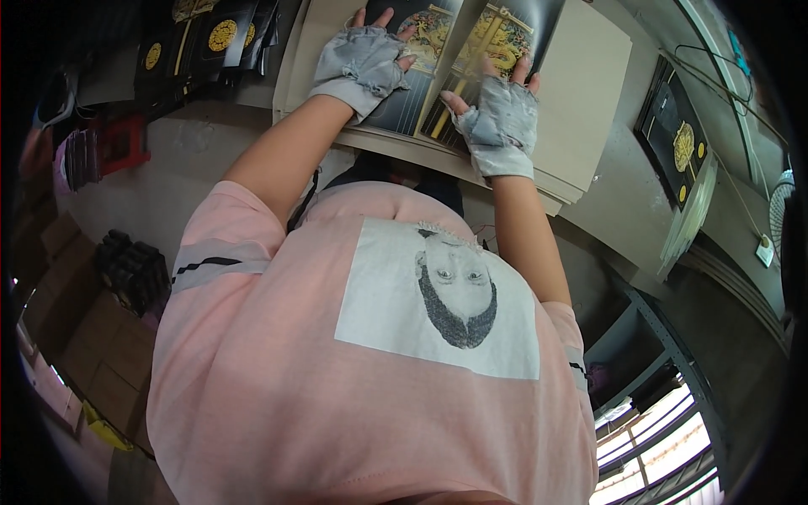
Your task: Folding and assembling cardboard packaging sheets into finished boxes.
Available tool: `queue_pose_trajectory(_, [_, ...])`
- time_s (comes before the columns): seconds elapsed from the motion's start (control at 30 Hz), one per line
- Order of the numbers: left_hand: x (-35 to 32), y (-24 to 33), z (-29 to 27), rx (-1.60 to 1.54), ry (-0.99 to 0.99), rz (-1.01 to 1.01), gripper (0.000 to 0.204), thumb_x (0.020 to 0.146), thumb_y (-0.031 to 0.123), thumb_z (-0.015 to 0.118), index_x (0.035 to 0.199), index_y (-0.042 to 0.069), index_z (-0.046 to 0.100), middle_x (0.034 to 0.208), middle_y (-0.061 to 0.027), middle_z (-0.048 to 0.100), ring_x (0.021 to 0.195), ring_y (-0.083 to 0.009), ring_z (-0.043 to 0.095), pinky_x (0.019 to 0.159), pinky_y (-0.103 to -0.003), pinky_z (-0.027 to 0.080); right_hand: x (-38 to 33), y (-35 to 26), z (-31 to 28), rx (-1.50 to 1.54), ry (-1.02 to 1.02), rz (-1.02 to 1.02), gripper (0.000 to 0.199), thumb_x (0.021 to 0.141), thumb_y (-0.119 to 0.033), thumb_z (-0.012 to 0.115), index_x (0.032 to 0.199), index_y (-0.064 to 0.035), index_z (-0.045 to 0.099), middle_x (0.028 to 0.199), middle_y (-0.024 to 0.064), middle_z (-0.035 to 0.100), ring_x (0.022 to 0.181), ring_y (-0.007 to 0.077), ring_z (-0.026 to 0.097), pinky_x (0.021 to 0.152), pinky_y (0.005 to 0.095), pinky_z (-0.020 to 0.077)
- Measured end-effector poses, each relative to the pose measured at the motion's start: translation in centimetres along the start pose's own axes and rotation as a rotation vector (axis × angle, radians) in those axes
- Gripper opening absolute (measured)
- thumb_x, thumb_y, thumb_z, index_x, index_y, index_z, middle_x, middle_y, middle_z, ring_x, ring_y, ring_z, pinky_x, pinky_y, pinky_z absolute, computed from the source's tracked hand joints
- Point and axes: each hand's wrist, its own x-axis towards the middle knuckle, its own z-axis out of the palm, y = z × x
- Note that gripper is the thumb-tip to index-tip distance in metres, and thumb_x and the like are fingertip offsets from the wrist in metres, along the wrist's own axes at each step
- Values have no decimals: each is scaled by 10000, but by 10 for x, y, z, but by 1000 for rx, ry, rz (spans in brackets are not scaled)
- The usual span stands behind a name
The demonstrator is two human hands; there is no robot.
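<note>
Both of my hands wear grey fingerless gloves. My left hand (364, 63) lies open, fingers spread, on the left dark printed panel (402, 116), which carries gold dragon artwork. On the lower part of the right dark printed panel (540, 23), with similar gold artwork, rests my right hand (500, 126), its fingers stretched out and thumb apart. A pale strip runs between the two panels; whether they are one sheet or two I cannot tell. Beneath them is a stack of light grey boards (582, 97). The panels' far ends run out of view at the top.
Black and gold printed pieces (206, 42) lie at the far left. More black and gold printed sheets (673, 139) sit in a pile at the right. A red plastic holder (124, 143) is left of the table. Below right stands a grey metal rack (656, 324).
</note>
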Motion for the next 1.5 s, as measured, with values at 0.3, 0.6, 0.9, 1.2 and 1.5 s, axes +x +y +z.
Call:
queue_pose_trajectory(0.3, [-1, 1, -19, -66, -66, 30, 578, 972, 488, 517, 1435, 158, 619, 1452, -186, 603, 1447, -304, 469, 1260, -500, 239, -2, -4, -2, -3, -41, 33, 861, 746, -675, 784, 1459, -236, 586, 1558, 342, 405, 1426, 575, 373, 1226, 551, 276])
queue_pose_trajectory(0.6, [-2, 2, -30, -82, -108, 0, 580, 968, 500, 539, 1449, 184, 613, 1513, -201, 544, 1440, -317, 476, 1258, -472, 257, 3, 5, -1, -47, -28, -16, 872, 722, -656, 811, 1464, -260, 577, 1560, 337, 397, 1392, 551, 419, 1144, 523, 403])
queue_pose_trajectory(0.9, [1, 0, -39, -101, -203, 29, 614, 951, 518, 574, 1439, 148, 619, 1532, -210, 520, 1444, -336, 464, 1256, -477, 262, -4, 42, -7, 373, 228, 102, 588, 885, -390, 811, 1353, -73, 648, 1468, 300, 519, 1371, 441, 484, 1117, 481, 406])
queue_pose_trajectory(1.2, [-10, -15, -46, 20, -245, 275, 791, 940, 589, 573, 1545, 90, 468, 1576, -253, 441, 1480, -395, 399, 1260, -516, 235, 25, -24, -81, 951, 106, 353, 459, 904, -208, 813, 1285, -12, 649, 1190, 114, 678, 971, 201, 657, 858, 314, 517])
queue_pose_trajectory(1.5, [-73, -24, 28, -46, -170, 341, 1213, 655, 838, 680, 1632, 214, 326, 1709, -166, 218, 1580, -410, 165, 1256, -546, 222, 35, -14, 22, 1772, -309, 784, 234, 983, -254, 665, 1103, -56, 636, 979, 96, 689, 750, 221, 675, 659, 327, 528])
